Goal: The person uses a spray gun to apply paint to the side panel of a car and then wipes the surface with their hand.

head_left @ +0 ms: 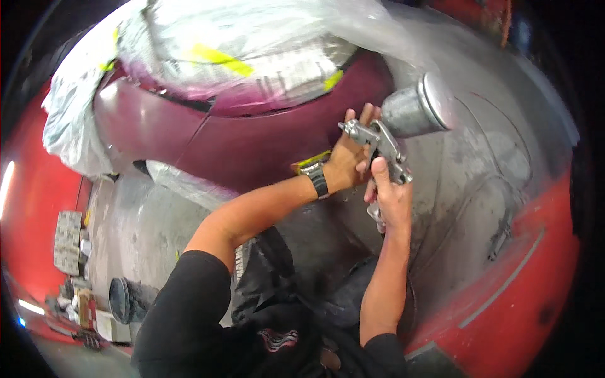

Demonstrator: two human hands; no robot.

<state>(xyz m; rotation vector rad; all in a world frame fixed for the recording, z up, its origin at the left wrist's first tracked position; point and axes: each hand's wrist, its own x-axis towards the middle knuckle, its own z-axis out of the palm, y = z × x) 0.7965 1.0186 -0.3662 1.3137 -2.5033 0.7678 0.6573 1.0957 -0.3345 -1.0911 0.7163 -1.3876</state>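
Observation:
A silver spray gun [392, 146] with a metal cup [416, 108] is in front of me, right of centre. My right hand [392, 192] is closed round its handle, with the thumb toward the back of the gun body. Behind the gun's front end is my left hand [348, 162], its fingers stretched upward and partly hidden by the gun. Whether the left hand touches the gun I cannot tell. A watch [315, 179] is on my left wrist. Beyond both hands stands a dark magenta car body [265, 142], partly wrapped in clear plastic sheeting [183, 38].
Yellow tape [220, 59] marks the masked area. Plastic covers the car's wheel [183, 183]. Hoses [491, 126] run over the grey floor at right, beside a red panel [510, 283]. A black bucket [120, 299] and stacked blocks [67, 242] stand at left along a red wall [28, 246].

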